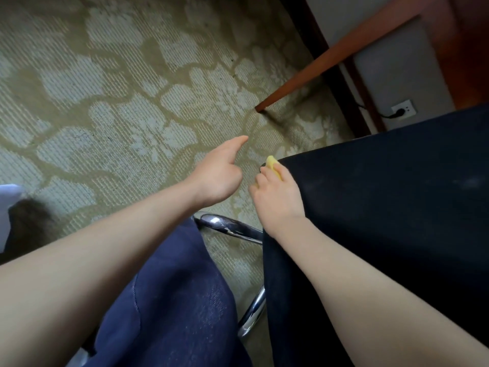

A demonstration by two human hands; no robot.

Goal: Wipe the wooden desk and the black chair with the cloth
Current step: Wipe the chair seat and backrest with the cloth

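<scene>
The black chair (383, 197) fills the right side of the view, its dark fabric surface facing me. My right hand (277, 197) grips a yellow cloth (273, 165) and presses it against the chair's left edge near its upper corner. Only a small part of the cloth shows beyond my fingers. My left hand (219, 173) hovers over the carpet just left of the chair, holding nothing, with the fingers curled and the thumb extended. A slanted wooden desk leg (317, 64) stands on the carpet beyond the chair, and a bit of the reddish desk (473, 49) shows at top right.
Patterned green and pale carpet (119, 102) covers the floor. Chrome chair base legs (232, 227) stick out under the chair. My blue-trousered leg (172, 300) is at the bottom centre. A wall socket with a black plug (402, 110) sits behind the chair.
</scene>
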